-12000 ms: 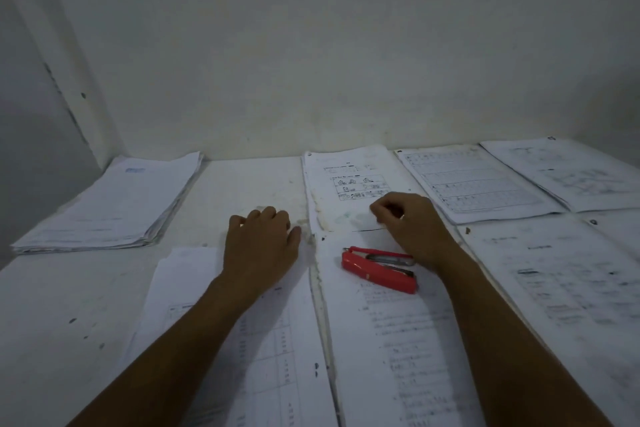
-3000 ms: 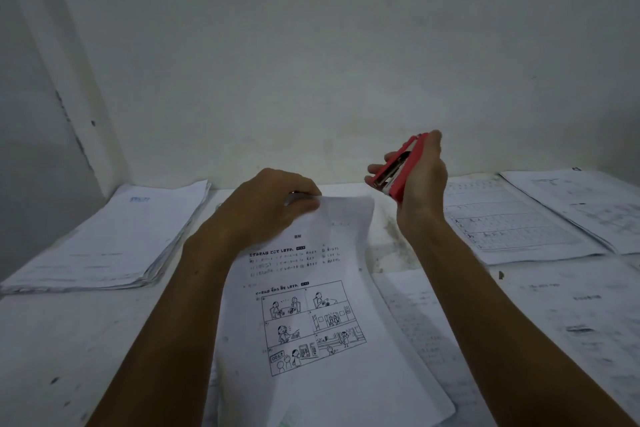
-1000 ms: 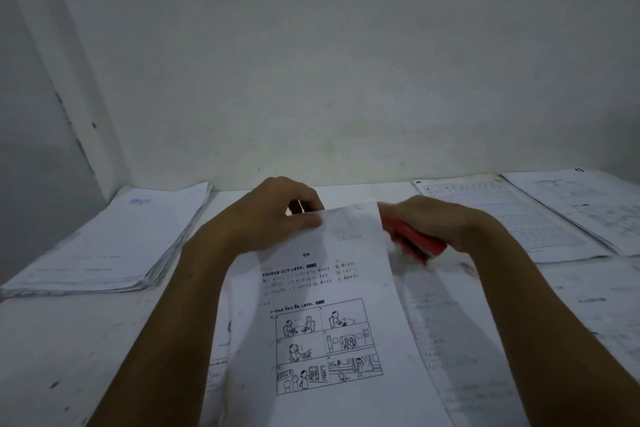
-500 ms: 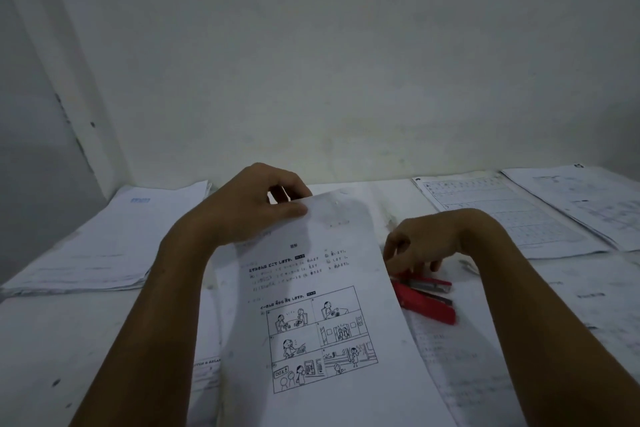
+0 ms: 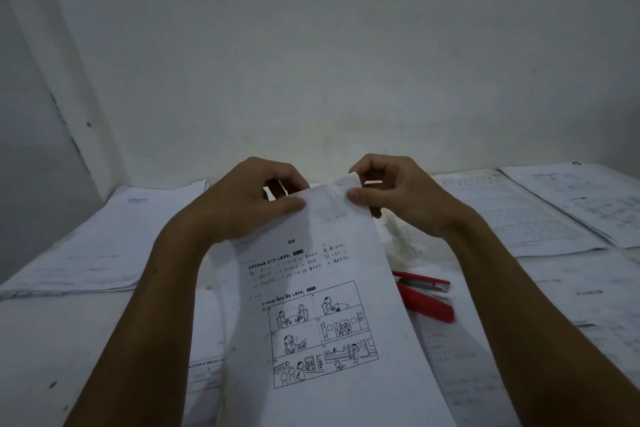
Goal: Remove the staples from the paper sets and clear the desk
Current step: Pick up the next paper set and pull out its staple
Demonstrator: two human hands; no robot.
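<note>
Both hands hold the top edge of the paper set (image 5: 322, 305), lifted off the desk (image 5: 45, 340) and tilted toward the camera. Left hand (image 5: 249, 199) pinches it at the top left, thumb on the front. Right hand (image 5: 391, 192) pinches the top right corner, thumb on the front, fingers curled behind; that corner is bent back.

Step, as I read it: picking the loosened staple out by fingertip. Staple itself too small to confirm. Next move likely needs a straight pull, then separating the sheets.

Red staple tool (image 5: 427, 296) lies on the desk just right of the paper set, nothing touching it. Stack of papers (image 5: 104, 239) well to its left. More printed sheets (image 5: 526, 215) to its right, toward the back, plus others under it. Plain pale wall (image 5: 311, 62) behind, dim light.
</note>
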